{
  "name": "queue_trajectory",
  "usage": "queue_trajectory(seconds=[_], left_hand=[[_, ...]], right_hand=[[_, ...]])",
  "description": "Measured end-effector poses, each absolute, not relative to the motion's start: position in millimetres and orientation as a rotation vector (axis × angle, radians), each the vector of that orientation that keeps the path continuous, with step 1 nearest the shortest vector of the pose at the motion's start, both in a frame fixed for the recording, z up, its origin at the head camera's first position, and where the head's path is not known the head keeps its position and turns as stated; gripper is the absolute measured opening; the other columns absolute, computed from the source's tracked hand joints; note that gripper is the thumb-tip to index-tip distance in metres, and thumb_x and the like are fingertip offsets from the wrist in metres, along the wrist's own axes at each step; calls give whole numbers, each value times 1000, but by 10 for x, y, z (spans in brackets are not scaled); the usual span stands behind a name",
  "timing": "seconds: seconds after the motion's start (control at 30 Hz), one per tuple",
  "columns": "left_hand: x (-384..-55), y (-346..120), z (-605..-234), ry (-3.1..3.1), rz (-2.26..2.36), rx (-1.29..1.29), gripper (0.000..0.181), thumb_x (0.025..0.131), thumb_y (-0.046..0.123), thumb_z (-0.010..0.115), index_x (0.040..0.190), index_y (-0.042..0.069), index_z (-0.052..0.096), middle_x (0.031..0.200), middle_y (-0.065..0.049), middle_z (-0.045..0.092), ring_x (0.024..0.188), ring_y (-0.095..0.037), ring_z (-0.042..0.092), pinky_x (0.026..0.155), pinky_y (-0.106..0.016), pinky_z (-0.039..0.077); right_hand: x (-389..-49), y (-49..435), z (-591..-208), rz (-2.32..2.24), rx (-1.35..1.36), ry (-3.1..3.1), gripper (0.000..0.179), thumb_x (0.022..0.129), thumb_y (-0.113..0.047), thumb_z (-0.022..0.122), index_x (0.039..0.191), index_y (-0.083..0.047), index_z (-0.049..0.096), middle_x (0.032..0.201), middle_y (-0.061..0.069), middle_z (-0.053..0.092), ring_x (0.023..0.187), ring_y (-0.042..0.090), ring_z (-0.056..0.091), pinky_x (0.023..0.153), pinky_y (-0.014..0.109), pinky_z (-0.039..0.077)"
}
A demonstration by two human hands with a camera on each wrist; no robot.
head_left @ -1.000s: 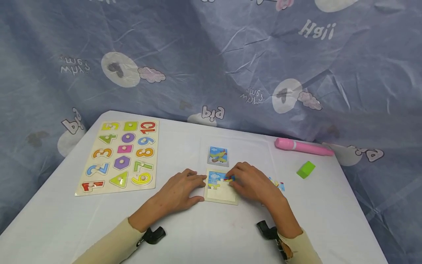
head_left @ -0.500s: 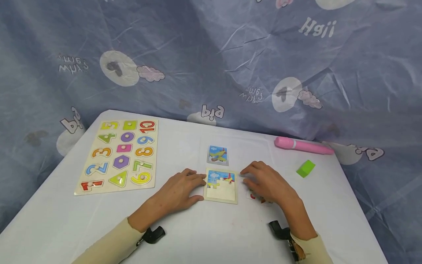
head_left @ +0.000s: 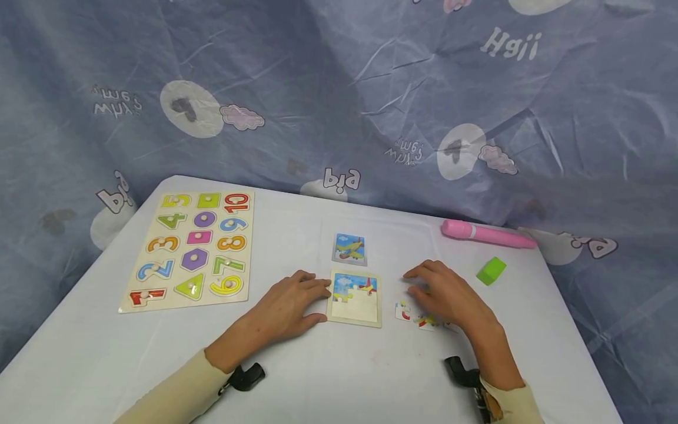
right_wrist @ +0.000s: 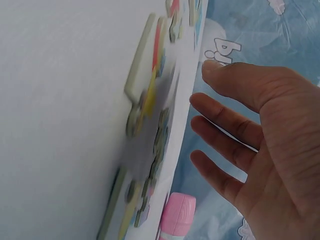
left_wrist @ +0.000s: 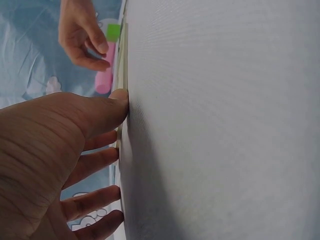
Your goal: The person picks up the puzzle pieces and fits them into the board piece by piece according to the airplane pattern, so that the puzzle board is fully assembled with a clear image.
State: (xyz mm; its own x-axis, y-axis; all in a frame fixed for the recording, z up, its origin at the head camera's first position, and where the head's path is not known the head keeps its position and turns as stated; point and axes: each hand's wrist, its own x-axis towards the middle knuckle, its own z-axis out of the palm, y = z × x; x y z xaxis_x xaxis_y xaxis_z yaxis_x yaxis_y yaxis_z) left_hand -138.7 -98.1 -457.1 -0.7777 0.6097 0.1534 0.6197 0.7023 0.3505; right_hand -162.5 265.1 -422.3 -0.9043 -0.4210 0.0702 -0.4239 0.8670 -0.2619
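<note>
"One shallow, square puzzle tray (head_left: pixel 362 309), yes? Where does it lie?"

"Right at the left hand's (head_left: pixel 290 306) fingertips. They're spread apart and gently bent, touching its left edge, with the thumb at the near corner. Nothing is clasped."

"And the right hand (head_left: pixel 450 299)?"

"Raised off to the tray's right, fingers relaxed, thumb parted from them, holding nothing."

"What's around that thumb?"

"Loose puzzle pieces (head_left: pixel 402 311), on its nearer side, partly hidden by the hand. They have thick edges, knobbed outlines, red and yellow print on white."

"So what fills the tray?"

"Joined pieces (head_left: pixel 344 284) along the far side and down toward the left fingers: blue sky, white cloud, red tail. The bare floor is pale cream."

"Past the fingertips?"

"Between the hands, farther out, a flat card (head_left: pixel 349 248) printed with a yellow aeroplane. Beyond the right fingers, a green block (head_left: pixel 492 271) and a smooth pink cylinder (head_left: pixel 487 234) with a pale band."

"Any writing?"

"Well left of the left fingers, a number board (head_left: pixel 188 254) shows 1 to 10 and knobbed shapes. Behind everything hangs creased blue-grey cloth (head_left: pixel 302 65); 'Hgii' reads upright, other words are flipped."
</note>
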Motion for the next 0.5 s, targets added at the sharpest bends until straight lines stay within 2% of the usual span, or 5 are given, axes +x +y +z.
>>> queue_trajectory(seconds=[0.5], left_hand=[[-1390, -987, -4574, -2873, -599, -1045, 45, 94, 37, 85, 132, 16, 76, 150, -1, 66, 137, -30, 59, 106, -52, 55]], right_hand=[[-1630, 2856, -4263, 427, 561, -3106, 34, 94, -19, 83, 127, -13, 76, 131, 10, 69, 126, 35, 63, 103, 58, 53]])
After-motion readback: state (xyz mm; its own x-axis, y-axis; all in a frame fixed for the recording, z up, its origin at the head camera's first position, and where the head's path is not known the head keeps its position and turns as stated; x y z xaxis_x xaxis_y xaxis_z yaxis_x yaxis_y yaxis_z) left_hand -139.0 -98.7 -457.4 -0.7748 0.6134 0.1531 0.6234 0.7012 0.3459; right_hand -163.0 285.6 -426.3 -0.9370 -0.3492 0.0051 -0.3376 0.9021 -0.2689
